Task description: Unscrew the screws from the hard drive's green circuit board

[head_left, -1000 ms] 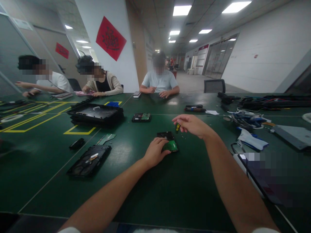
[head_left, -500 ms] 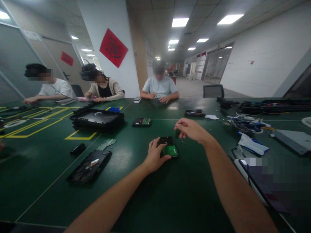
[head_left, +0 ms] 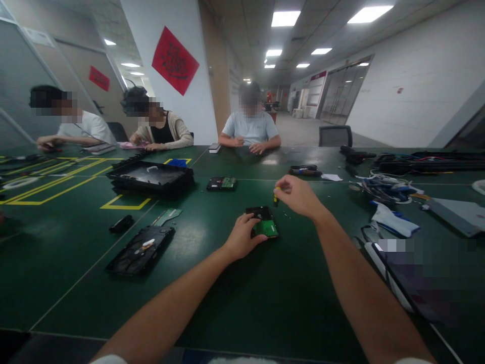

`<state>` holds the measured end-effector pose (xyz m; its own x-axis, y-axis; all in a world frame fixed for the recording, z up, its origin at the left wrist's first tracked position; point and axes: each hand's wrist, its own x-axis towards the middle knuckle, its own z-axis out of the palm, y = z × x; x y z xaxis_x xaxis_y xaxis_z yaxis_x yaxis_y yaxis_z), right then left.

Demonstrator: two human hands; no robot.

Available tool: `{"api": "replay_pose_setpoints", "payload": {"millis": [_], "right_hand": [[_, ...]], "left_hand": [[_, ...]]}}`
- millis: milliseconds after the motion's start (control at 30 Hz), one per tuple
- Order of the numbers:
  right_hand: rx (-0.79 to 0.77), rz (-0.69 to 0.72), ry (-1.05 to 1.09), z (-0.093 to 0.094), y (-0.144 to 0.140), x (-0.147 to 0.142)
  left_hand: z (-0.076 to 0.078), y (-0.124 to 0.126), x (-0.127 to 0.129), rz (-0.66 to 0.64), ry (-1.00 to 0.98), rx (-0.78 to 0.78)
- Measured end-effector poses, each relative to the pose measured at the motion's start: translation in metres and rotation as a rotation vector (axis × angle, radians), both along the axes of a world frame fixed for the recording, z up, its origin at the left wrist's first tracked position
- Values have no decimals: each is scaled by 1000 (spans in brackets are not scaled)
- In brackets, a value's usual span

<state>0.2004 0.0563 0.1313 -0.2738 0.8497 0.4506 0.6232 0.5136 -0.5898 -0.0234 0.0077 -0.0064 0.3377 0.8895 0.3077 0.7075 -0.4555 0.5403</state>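
We see the dark green table (head_left: 265,303) filling the view, with 3 people (head_left: 250,126) seated along its far edge. At far left a stack of black trays (head_left: 149,178) sits beside yellow floor-style markings, and nearer us lies an opened black drive case (head_left: 139,250). A tangle of cables (head_left: 382,187) sits at right.

Our left hand (head_left: 240,237) rests flat-fingered on the near-left edge of the hard drive (head_left: 262,222), which lies on the table in the middle, green circuit board up. The fingers press on it rather than wrap around it.

Our right hand (head_left: 299,196) hangs just beyond the drive, fingers pinched together on a small screwdriver (head_left: 276,197) with a yellow and black handle, pointing down toward the drive's far edge. A second drive (head_left: 222,183) lies farther off.
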Motion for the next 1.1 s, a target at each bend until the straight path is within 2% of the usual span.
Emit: {"api": "replay_pose_setpoints", "payload": {"millis": [133, 300, 500, 667, 833, 1100], "right_hand": [[9, 43, 53, -3, 0, -2], [61, 56, -31, 0, -2, -2], [83, 134, -102, 5, -6, -3], [147, 108, -149, 1, -6, 1], [105, 44, -102, -1, -5, 2], [148, 88, -170, 5, -7, 7]], "left_hand": [[0, 1, 0, 7, 3, 15], [4, 1, -2, -6, -15, 15], [9, 2, -5, -11, -37, 14], [9, 3, -6, -7, -61, 2], [8, 4, -7, -14, -61, -8], [5, 5, -6, -9, -50, 28]]}}
